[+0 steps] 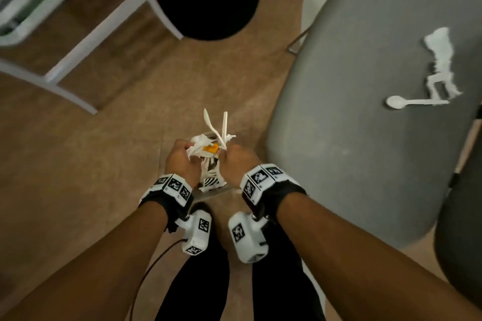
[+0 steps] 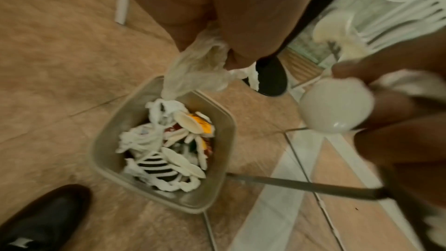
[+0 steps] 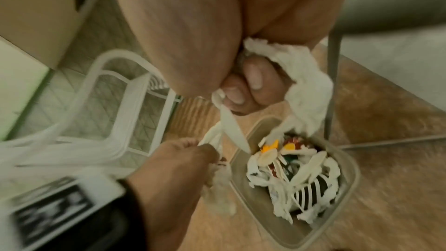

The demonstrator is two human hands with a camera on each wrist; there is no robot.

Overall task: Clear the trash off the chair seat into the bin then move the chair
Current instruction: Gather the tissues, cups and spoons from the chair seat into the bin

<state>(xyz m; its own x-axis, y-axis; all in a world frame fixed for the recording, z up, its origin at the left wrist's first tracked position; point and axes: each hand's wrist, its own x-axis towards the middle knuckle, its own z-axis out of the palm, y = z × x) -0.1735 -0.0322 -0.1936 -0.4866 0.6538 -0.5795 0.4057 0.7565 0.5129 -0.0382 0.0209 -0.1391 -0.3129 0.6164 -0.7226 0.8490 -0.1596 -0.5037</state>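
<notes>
Bin point(image 2: 218, 182) on floor beside chair seat point(image 1: 365, 112), already part-filled. Held above bin: crumpled plastic wrap point(image 2: 198, 68) in left hand point(image 1: 180, 159), tissue and cutlery clutched in right hand point(image 1: 238, 161). Spoon point(image 1: 407, 102) and tissue strip point(image 1: 440, 60) left on seat; chair not moved.

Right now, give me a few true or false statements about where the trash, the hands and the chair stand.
1. Both hands hold trash above the bin. True.
2. The chair seat is already cleared. False: a white spoon and crumpled paper lie on it.
3. The bin is empty. False: it holds paper and plastic cutlery.
4. The right hand grips white plastic cutlery. True.
5. The left hand hangs idle. False: it grips crumpled wrapping.
</notes>
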